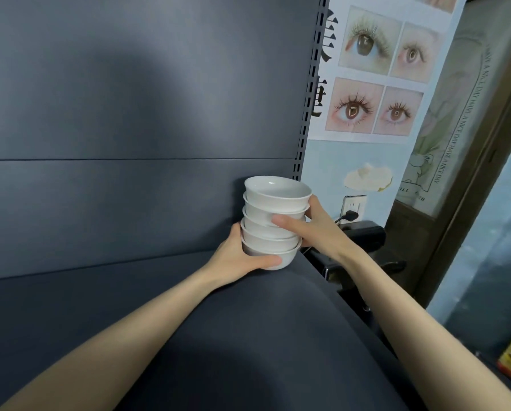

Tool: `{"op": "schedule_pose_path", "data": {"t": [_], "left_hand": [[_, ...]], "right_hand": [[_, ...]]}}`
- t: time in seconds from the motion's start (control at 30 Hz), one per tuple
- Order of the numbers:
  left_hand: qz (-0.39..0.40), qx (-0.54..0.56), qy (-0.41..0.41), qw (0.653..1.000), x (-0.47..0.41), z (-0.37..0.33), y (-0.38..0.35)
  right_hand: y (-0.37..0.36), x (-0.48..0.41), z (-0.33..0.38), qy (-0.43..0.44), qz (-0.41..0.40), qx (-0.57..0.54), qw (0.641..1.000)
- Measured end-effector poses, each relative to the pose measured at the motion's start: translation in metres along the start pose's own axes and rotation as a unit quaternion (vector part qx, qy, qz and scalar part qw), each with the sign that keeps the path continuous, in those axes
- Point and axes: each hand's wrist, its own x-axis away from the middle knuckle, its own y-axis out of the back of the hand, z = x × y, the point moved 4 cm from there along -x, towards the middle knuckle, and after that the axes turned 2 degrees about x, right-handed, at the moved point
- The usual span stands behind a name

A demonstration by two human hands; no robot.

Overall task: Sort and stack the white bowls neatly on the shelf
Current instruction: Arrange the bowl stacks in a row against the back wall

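Five white bowls sit nested in one stack at the back right corner of the dark shelf, near the back panel and just beside the shelf's right edge. The left hand curls round the bottom bowl, thumb across its front. The right hand grips the middle bowls, thumb in front, fingers behind. Whether the base touches the shelf is unclear. Shelf surface stretches wide to the stack's left; a slotted upright rises just behind.
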Motion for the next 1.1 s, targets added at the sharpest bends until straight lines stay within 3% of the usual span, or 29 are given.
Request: {"op": "schedule_pose_path", "data": {"t": [0.47, 0.73, 1.1], "left_hand": [[-0.029, 0.029, -0.015, 0.999, 0.005, -0.001, 0.007], [-0.055, 0.039, -0.054, 0.996, 0.045, -0.029, 0.030], [-0.139, 0.028, -0.053, 0.989, 0.160, -0.065, 0.069]], "right_hand": [[-0.005, 0.012, 0.001, -0.003, -0.052, -0.037, 0.998], [-0.013, 0.047, 0.051, 0.035, -0.062, -0.007, 0.997], [-0.047, 0.112, 0.116, 0.095, 0.015, -0.037, 0.995]]}}
